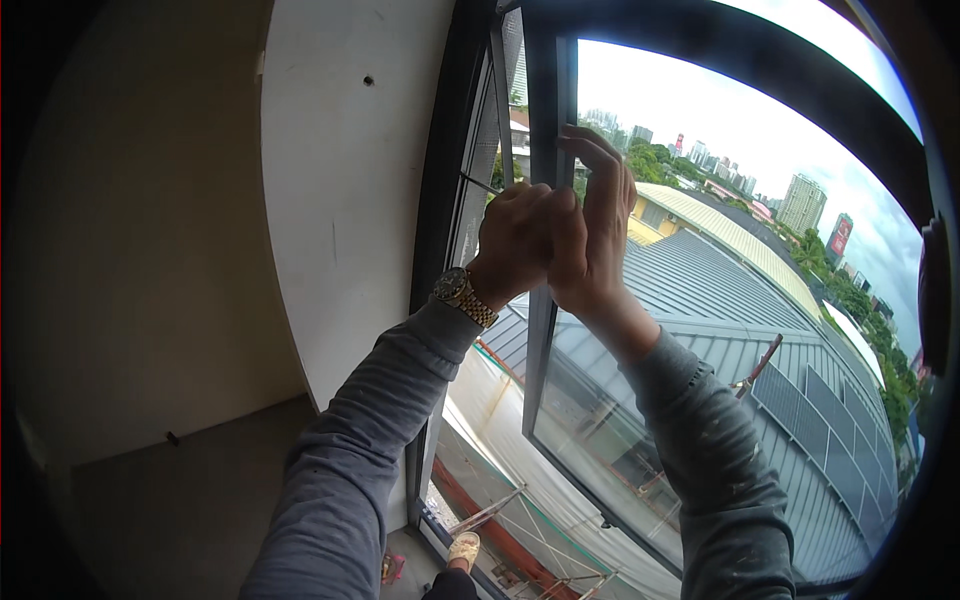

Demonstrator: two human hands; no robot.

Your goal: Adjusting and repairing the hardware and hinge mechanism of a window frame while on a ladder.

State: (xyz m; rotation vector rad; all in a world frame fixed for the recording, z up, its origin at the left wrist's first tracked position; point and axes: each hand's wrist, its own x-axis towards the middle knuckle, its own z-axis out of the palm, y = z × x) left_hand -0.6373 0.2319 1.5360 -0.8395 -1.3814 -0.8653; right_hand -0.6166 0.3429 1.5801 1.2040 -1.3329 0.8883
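My left hand, with a metal watch at its wrist, is closed in a fist. From it a thin dark rod, like a screwdriver shaft, points left to the fixed window frame. Any handle is hidden inside the fist. My right hand presses against the left one, its thumb beside the left knuckles. Its long fingers curl over the upright of the dark window sash, fingertips on the frame. The sash stands swung outward, leaving a gap between it and the fixed frame.
A pale wall panel with a small hole borders the window on the left. Below, a foot in a yellow clog stands by the sill. Outside, far down, are a grey metal roof, white sheeting and scaffold poles.
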